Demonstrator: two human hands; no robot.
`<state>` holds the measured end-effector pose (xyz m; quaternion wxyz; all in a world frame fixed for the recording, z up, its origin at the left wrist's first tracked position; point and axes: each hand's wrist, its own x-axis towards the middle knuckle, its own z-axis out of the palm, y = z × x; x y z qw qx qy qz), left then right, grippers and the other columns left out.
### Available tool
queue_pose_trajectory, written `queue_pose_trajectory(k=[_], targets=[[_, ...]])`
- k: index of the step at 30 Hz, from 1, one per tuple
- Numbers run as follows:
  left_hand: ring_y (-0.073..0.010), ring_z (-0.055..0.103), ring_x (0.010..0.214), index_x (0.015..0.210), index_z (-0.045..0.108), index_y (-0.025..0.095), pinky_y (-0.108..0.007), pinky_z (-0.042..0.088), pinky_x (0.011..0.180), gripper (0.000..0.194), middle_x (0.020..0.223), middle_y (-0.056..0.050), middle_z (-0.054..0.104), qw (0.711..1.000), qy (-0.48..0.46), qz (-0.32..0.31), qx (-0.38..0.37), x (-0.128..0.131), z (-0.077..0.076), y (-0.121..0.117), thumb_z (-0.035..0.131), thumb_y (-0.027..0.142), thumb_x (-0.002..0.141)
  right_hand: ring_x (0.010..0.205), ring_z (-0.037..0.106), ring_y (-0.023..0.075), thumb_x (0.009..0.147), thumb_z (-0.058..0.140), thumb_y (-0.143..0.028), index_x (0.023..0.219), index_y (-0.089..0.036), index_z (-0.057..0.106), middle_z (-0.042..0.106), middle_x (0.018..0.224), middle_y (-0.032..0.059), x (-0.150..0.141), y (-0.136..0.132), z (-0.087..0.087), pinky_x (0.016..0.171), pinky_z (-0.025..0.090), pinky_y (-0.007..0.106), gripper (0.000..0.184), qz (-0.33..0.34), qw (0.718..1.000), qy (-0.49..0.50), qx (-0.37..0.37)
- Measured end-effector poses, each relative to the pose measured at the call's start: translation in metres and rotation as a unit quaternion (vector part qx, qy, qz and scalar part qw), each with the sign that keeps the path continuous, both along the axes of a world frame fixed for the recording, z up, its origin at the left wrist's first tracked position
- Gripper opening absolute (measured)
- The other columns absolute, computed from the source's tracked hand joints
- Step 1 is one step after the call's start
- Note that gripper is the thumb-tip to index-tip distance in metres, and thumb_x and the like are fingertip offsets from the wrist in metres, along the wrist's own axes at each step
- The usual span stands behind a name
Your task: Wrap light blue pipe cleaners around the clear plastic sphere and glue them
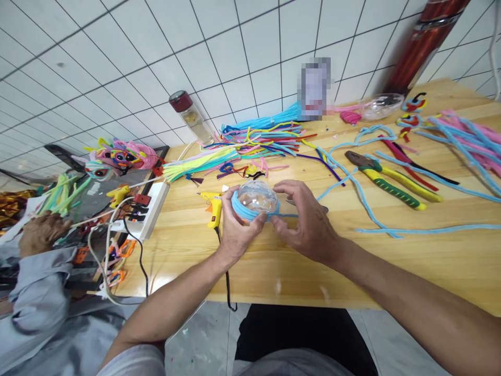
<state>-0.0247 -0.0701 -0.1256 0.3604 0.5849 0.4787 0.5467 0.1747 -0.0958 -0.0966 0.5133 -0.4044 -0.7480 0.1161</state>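
My left hand (240, 230) is wrapped round the near left side of a clear plastic dome (256, 196), its thumb pressed on the rim. Several turns of light-blue pipe cleaner (243, 210) circle the dome's lower edge. The strand's loose end (288, 215) runs right into my right hand (307, 222), whose curved fingers and thumb close about it beside the dome. My right index fingertip lies near the dome's edge. A yellow glue gun (215, 209) rests just left of my left hand. Behind my right hand, a thin metal tool (324, 209) is partly hidden.
Pliers (385, 180) and loose blue pipe cleaners (362, 201) lie to the right. Bundles of coloured pipe cleaners (203, 162) and a lidded glass bottle (191, 117) stand along the tiled wall. A power strip (151, 211) with cables and a co-worker's hand (45, 232) are at left.
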Motion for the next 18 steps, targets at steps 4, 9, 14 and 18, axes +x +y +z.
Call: queue_pose_trajectory(k=[4,9,14,18], targets=[[-0.0284,0.07,0.123,0.136,0.049,0.026,-0.044,0.057,0.11,0.093,0.133,-0.01,0.064,1.0,-0.006,-0.008,0.013,0.0018,0.0016,-0.0006,0.095,0.067,0.067,0.134,0.066,0.0364,0.092,0.073,-0.023,0.143,-0.024,0.051,0.066,0.144,0.0194,-0.0003,0.0019,-0.0044,0.104,0.062,0.055,0.056,0.021,0.999,0.005,-0.027],[-0.0272,0.072,0.119,0.134,0.049,0.026,-0.043,0.059,0.106,0.09,0.128,-0.009,0.067,0.999,-0.01,-0.028,0.018,0.0023,0.0031,-0.0009,0.095,0.066,0.068,0.134,0.067,0.0364,0.091,0.072,-0.022,0.142,-0.024,0.053,0.068,0.142,0.0188,0.0006,0.0035,-0.0064,0.107,0.061,0.058,0.054,0.024,0.999,0.008,-0.044],[-0.0285,0.07,0.122,0.137,0.049,0.027,-0.045,0.057,0.11,0.092,0.131,-0.01,0.066,1.0,-0.002,-0.026,0.005,0.0002,0.0014,-0.001,0.094,0.068,0.068,0.13,0.069,0.0348,0.093,0.072,-0.024,0.141,-0.026,0.053,0.069,0.141,0.0168,0.003,0.0044,-0.0064,0.105,0.063,0.056,0.052,0.033,0.997,0.013,-0.064],[-0.0281,0.07,0.122,0.137,0.049,0.026,-0.045,0.057,0.11,0.092,0.131,-0.01,0.066,1.0,-0.008,-0.026,0.006,0.0,0.0007,-0.0009,0.094,0.067,0.068,0.13,0.07,0.0349,0.092,0.072,-0.023,0.141,-0.026,0.053,0.07,0.141,0.0162,0.003,0.0053,-0.008,0.105,0.063,0.056,0.052,0.027,0.997,0.016,-0.064]])
